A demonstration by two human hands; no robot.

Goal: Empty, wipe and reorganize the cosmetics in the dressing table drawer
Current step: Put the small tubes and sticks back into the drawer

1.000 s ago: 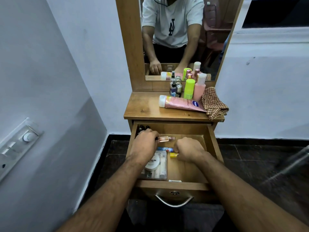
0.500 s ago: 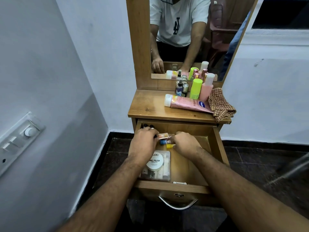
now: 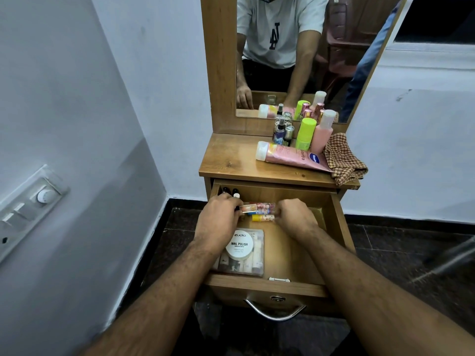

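Fingers [image 3: 237, 201] of two hands pinch three small tubes [image 3: 262, 208] in one drawer [image 3: 336, 222].

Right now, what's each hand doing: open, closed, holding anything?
Left hand: fingers curled, pinching a small clear bottle.
Right hand: fingers curled round the ends of small tubes in the drawer.
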